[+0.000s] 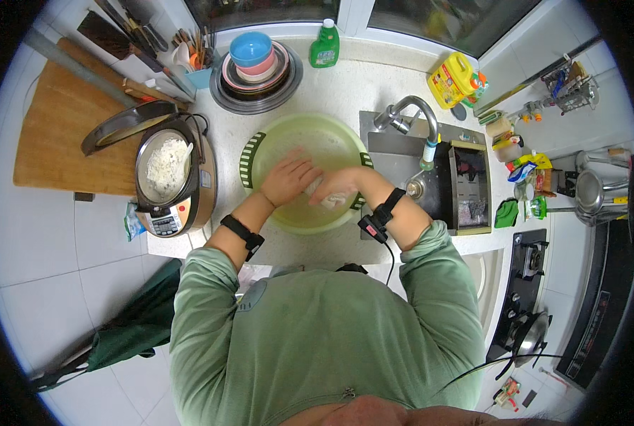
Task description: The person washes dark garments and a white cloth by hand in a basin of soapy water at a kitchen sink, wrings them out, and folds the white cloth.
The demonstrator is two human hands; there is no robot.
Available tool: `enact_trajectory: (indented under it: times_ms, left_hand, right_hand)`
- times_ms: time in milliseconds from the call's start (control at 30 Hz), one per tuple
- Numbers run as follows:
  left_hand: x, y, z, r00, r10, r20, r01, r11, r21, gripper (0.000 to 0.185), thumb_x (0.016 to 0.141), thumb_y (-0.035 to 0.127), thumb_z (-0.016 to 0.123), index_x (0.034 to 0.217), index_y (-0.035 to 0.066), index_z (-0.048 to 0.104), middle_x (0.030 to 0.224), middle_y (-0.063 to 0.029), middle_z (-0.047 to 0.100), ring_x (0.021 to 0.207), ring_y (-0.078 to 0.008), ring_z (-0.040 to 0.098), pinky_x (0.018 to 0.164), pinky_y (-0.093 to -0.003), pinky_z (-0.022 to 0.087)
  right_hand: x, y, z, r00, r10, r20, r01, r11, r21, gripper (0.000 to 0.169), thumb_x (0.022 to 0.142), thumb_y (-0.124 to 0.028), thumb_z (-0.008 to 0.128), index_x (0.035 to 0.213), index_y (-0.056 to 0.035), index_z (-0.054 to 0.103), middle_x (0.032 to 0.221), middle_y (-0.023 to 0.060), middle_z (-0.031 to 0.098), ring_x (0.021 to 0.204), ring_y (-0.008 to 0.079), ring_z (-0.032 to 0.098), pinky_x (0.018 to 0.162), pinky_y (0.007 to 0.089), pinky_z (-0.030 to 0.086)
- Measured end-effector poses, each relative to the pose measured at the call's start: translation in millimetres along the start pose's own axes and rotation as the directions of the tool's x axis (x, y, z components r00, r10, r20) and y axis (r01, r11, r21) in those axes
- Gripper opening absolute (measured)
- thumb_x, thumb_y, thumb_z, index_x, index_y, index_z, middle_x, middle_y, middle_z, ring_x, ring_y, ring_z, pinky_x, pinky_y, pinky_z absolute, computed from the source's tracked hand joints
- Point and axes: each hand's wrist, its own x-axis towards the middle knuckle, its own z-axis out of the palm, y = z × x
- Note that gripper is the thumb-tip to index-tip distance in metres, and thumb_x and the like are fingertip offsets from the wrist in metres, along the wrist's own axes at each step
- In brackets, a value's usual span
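A light green plastic basin (266, 210) with cloudy water stands on the counter before me. My right hand (343, 183) is inside it, gripping a wet, pale cloth-like bundle (334, 201) that bulges below the fingers. Beside it, my left hand (293, 178) reaches in with the fingers extended, its fingertips close to the same bundle. Blur and overlap hide whether the left hand also grips it. Both hands are low over the water.
Right of the basin is a steel sink (397, 144) with a curved faucet (428, 112). An open rice cooker (202, 181) holding rice stands left. Behind are stacked bowls and plates (255, 96) and a green bottle (325, 45). A yellow jug (450, 80) stands at back right.
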Motion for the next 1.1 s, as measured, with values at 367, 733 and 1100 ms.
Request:
enact_trajectory:
  times_ms: [367,733,1100]
  left_hand:
    - [21.6,-2.8,20.0,0.706,-0.496,0.505,0.644,0.746,-0.168,0.023,0.085,0.024,0.063,0.093,0.002,0.064,0.083,-0.0187,0.068,0.072,-0.032,0.067,0.066,-0.0413,0.053]
    - [22.3,3.6,19.2,0.266,-0.322,0.909,0.847,-0.372,-0.38,0.011,0.079,0.016,0.06,0.07,0.014,0.053,0.061,0.0035,0.044,0.043,-0.0084,0.034,0.038,-0.0242,0.026]
    - [9.4,14.2,14.6,0.302,-0.146,0.942,0.491,-0.823,-0.285,0.007,0.08,0.016,0.056,0.081,0.019,0.049,0.059,0.01,0.037,0.041,-0.0012,0.024,0.034,-0.0174,0.017]
  right_hand:
    - [48.0,17.4,3.6,0.767,-0.41,-0.493,-0.265,0.497,-0.826,0.018,0.082,-0.02,0.064,0.098,-0.0122,0.069,0.094,0.0094,0.072,0.089,0.0266,0.07,0.07,0.0398,0.054]
    - [50.3,24.7,-8.7,0.522,-0.786,-0.332,-0.164,0.289,-0.943,0.011,0.082,-0.019,0.061,0.09,-0.0128,0.063,0.086,0.0101,0.066,0.073,0.0289,0.068,0.058,0.0402,0.053]
    - [54.1,17.9,-2.3,0.425,-0.771,-0.475,-0.101,0.481,-0.871,0.019,0.075,-0.019,0.068,0.094,-0.0167,0.066,0.078,0.0083,0.067,0.067,0.0262,0.068,0.054,0.0397,0.052]
